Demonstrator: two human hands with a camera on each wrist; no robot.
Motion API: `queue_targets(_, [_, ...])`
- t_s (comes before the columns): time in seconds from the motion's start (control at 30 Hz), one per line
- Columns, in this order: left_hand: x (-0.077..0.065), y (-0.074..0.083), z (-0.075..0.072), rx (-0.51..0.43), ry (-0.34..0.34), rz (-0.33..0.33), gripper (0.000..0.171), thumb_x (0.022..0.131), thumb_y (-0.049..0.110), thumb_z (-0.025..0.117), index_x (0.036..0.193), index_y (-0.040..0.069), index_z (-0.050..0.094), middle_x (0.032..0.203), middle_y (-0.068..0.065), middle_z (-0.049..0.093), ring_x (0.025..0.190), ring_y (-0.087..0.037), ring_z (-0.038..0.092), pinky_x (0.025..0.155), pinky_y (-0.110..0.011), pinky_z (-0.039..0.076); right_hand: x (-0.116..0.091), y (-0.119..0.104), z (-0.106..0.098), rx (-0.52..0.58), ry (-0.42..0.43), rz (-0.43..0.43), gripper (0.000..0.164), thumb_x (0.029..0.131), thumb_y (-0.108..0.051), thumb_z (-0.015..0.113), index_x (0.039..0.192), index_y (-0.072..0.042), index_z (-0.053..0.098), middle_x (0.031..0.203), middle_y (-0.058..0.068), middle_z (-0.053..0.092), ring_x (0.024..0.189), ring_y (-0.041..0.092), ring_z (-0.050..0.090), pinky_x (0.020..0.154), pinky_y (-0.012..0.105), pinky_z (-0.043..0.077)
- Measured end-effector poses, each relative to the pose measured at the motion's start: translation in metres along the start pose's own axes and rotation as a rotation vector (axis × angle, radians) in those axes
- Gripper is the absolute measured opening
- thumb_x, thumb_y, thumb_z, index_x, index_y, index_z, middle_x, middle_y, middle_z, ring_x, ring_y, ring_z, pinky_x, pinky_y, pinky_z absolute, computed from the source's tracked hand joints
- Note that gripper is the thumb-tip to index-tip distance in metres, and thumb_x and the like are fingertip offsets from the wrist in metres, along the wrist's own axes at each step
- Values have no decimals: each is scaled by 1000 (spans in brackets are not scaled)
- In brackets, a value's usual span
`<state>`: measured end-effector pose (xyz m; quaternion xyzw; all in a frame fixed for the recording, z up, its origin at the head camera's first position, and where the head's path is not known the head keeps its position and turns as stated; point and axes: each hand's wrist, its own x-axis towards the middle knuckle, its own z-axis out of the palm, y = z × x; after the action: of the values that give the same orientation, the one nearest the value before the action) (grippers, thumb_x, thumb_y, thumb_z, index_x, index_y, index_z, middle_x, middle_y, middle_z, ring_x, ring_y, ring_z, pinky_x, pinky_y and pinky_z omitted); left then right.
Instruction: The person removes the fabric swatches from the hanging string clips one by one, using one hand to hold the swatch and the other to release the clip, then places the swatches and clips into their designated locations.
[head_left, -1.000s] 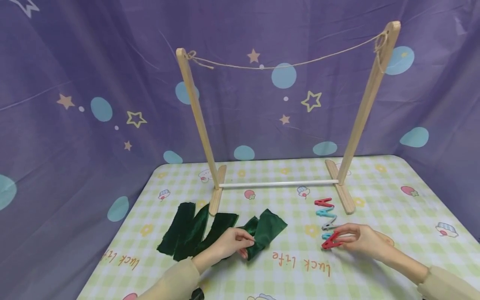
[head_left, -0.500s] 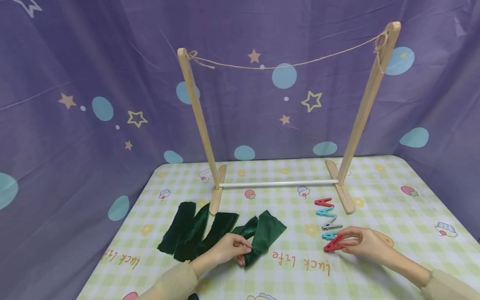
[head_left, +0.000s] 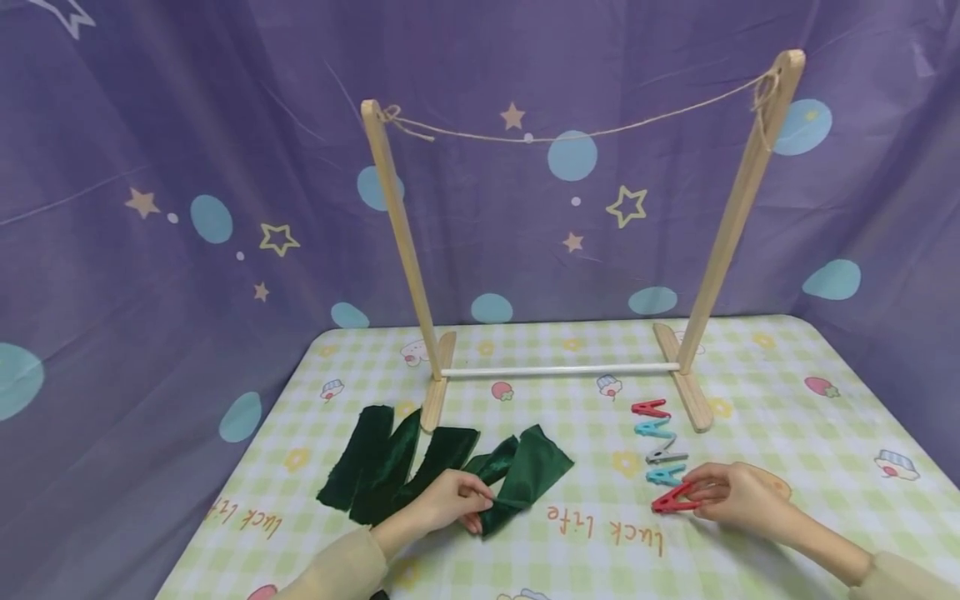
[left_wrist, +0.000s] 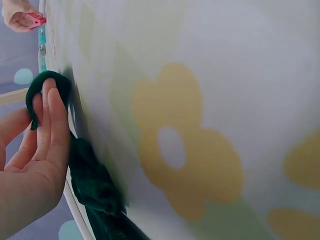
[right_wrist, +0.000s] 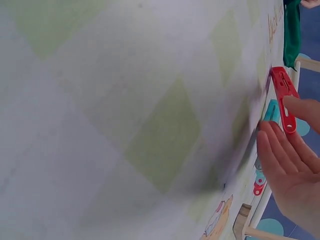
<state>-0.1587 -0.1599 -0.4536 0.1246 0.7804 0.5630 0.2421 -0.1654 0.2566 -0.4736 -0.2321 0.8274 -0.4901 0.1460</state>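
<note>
My left hand (head_left: 448, 500) pinches the near end of a dark green velvety cloth strip (head_left: 536, 467), whose wider end lies on the table. In the left wrist view the strip's end (left_wrist: 55, 77) curls over my fingertips. More green cloth strips (head_left: 367, 458) lie side by side to the left of that hand. On the right, my right hand (head_left: 738, 498) holds a red clothespin (head_left: 669, 500) between thumb and fingers, close over the table. Beyond it a column of clothespins runs away: a light blue clothespin (head_left: 663, 476), a grey one, another light blue one and a red one.
A wooden frame stands behind, with a left post (head_left: 401, 233), a right post (head_left: 738, 212) and a white bar (head_left: 558, 370) low between them. Twine (head_left: 525, 140) sags between the post tops. The checked tablecloth (head_left: 585, 567) covers the table; a purple curtain (head_left: 465, 233) hangs behind.
My left hand has drawn the end of the green strip slightly left and toward me, turning the strip. The right hand has shifted the red clothespin a little right, apart from the light blue one.
</note>
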Motion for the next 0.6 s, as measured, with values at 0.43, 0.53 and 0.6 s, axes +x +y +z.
queue_targets(0.43, [0,-6,-11,68,30,39,15,83,1,57,92,-10,62,70,-22,62,60,-38,60,52,-41,52,2,1,2,-83,-9,-5,38,73,-9,70,103,10,56,93,19,63,80,11,62,65,21,51])
queue_targets(0.53, [-4,-3,-15,87,45,44,15,83,2,58,92,-9,62,71,-21,63,61,-36,61,52,-39,52,3,1,3,-87,4,-16,38,72,-9,71,102,10,56,92,19,63,79,11,63,64,20,51])
queue_targets(0.6, [-7,-2,-18,92,51,51,16,84,3,58,92,-10,62,72,-21,63,62,-35,61,52,-38,53,3,1,4,-94,13,-24,38,72,-9,71,102,9,57,90,18,64,78,10,63,63,20,51])
